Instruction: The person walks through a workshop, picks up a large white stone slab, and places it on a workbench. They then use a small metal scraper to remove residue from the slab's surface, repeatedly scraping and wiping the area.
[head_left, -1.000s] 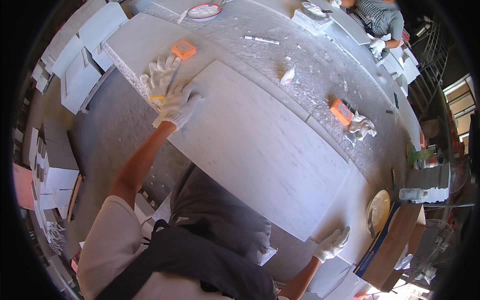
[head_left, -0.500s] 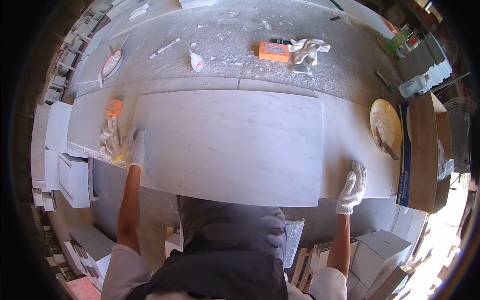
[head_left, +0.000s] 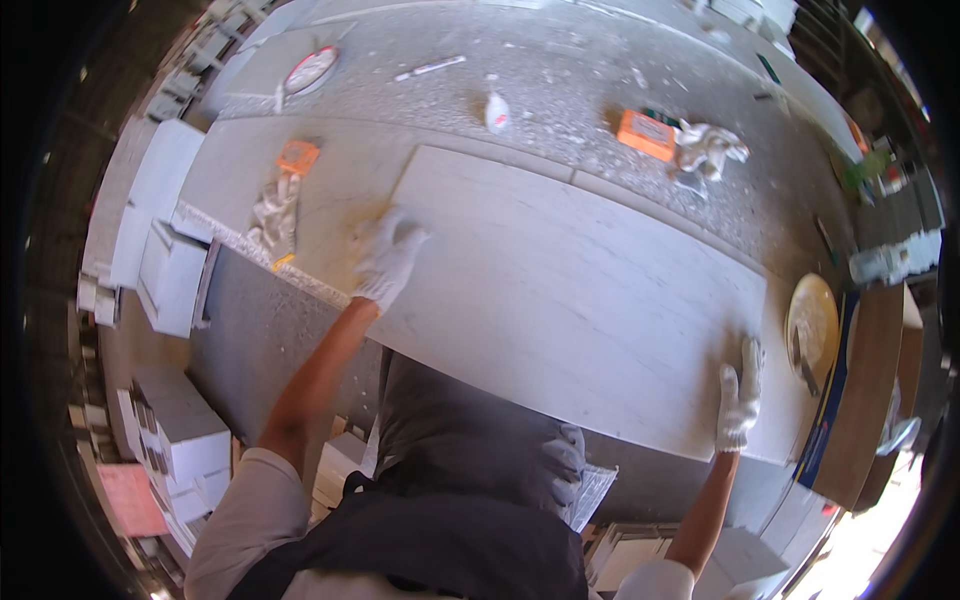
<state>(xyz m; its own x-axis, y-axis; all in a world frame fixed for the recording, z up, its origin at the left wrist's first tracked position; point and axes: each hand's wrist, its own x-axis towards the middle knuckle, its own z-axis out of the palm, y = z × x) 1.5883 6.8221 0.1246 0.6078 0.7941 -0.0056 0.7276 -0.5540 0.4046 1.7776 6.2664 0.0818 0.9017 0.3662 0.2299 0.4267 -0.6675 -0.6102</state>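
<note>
A white marble slab (head_left: 560,300) with faint grey veins lies on a wider pale slab (head_left: 235,170) in front of me. My left hand (head_left: 392,258), in a white knit glove, rests at its left edge; motion blurs it, but the fingers look stretched out. At the opposite end, my gloved right hand (head_left: 740,395) lies flat along the right edge, thumb apart from the fingers. To the left of my left hand are a spare knit glove (head_left: 274,215) and a small orange block (head_left: 297,157). A cream dish (head_left: 811,325) with white paste and a scraper sits right of my right hand.
Beyond the slab, the dusty worktop holds a white squeeze bottle (head_left: 497,112), a marker (head_left: 430,68), a red-rimmed dish (head_left: 312,70), an orange box (head_left: 647,135) and crumpled gloves (head_left: 712,150). A cardboard box (head_left: 868,390) stands at the right end.
The marble slab has slid right over the pale slab, toward the cream dish. My left hand followed its edge away from the spare glove. The whole view has also turned.
</note>
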